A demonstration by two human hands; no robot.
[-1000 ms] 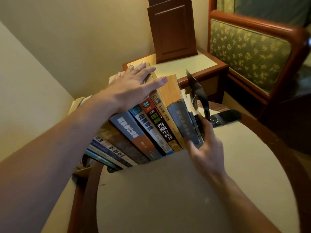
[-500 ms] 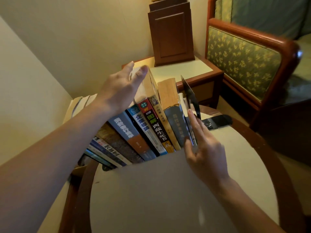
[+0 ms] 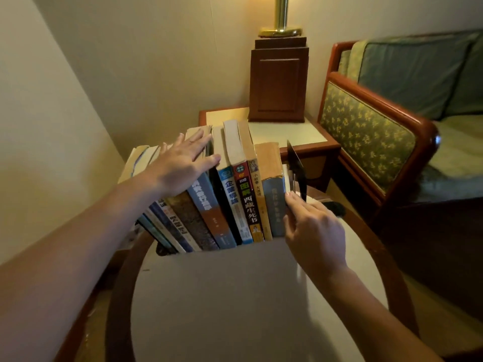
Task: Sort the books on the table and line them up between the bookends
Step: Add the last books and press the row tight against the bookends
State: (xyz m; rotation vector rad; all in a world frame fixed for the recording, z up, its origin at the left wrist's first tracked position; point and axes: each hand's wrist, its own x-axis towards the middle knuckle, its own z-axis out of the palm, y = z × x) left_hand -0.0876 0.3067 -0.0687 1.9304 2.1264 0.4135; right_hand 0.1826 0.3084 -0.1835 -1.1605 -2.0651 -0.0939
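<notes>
Books (image 3: 245, 199) beside your right grip (image 3: 316, 231) now stand straighter; your left grip (image 3: 180, 168), flat and released, shifted onto the leaning ones; whether the right grasps the bookend (image 3: 296, 163) is unclear

2 cream walls (image 3: 130, 61) meeting at corner. Square side table (image 3: 287, 133) with wooden lamp base (image 3: 278, 82), brass stem (image 3: 281, 14) on it. Wood-framed sofa (image 3: 366, 131), green floral upholstery, at right. Warm dim light.

Round table (image 3: 235, 309): pale top, dark wooden rim. A row of books (image 3: 235, 205) stands on it, spines outward; the left volumes lean, the right ones stand near upright. A black bookend (image 3: 296, 165) stands upright just right of the row. A dark piece (image 3: 163, 250) lies at the row's left foot, unidentifiable.
</notes>
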